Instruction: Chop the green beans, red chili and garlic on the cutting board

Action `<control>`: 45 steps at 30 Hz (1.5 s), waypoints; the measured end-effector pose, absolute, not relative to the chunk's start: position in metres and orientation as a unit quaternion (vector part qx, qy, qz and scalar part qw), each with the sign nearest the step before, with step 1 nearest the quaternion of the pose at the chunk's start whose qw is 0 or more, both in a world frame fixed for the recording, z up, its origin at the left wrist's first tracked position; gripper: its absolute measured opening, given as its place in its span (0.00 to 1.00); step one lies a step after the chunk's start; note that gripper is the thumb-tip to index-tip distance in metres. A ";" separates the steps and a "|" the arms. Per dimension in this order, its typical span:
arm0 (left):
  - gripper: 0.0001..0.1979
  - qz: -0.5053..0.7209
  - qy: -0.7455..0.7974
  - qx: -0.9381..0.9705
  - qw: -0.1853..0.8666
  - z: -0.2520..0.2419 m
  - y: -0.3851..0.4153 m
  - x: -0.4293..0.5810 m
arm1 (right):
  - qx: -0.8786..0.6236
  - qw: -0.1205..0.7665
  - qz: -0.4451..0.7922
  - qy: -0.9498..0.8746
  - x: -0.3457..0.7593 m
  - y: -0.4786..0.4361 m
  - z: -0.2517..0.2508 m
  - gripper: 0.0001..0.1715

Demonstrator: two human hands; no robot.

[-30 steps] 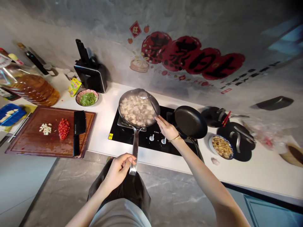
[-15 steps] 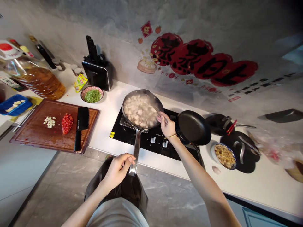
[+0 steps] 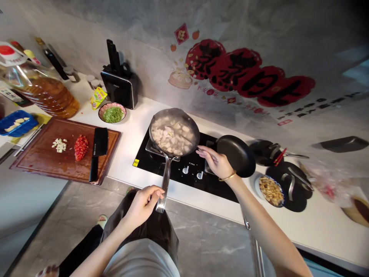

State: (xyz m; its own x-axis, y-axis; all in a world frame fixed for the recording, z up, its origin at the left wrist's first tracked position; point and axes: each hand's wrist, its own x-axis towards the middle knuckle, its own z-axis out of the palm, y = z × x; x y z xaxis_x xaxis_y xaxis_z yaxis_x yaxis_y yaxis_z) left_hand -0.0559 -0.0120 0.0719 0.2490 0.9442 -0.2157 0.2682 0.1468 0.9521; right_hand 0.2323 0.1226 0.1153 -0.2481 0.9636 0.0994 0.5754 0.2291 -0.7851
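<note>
A dark frying pan sits on the hob's left burner, full of pale chopped pieces in cloudy, steaming liquid. Beside the end of its metal handle is my left hand, loosely curled, fingertips on the handle. My right hand, with a bangle at the wrist, is at the pan's right rim. Its fingertips pinch the end of a thin-handled ladle, whose head lies partly sunk in the liquid.
A cutting board with a cleaver, chopped red pepper and garlic lies left. Behind stand a bowl of green slices, knife block and oil jug. Right are another pan and a bowl. Another person's leg shows lower left.
My right hand has drawn back to the right and slightly down, and the ladle has shifted in the pan. My left hand stays at the handle. Another person's leg has appeared at lower left.
</note>
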 end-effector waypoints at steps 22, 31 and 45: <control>0.15 0.301 0.521 0.587 0.542 0.074 -0.016 -0.056 | -0.545 0.124 0.063 -0.827 0.277 0.119 0.109 0.19; 0.14 0.307 0.529 0.586 0.532 0.072 -0.017 -0.061 | -0.558 0.121 0.103 -0.814 0.264 0.129 0.146 0.20; 0.15 0.305 0.517 0.592 0.538 0.071 -0.014 -0.060 | -0.587 0.397 0.373 -0.599 0.226 0.133 0.131 0.28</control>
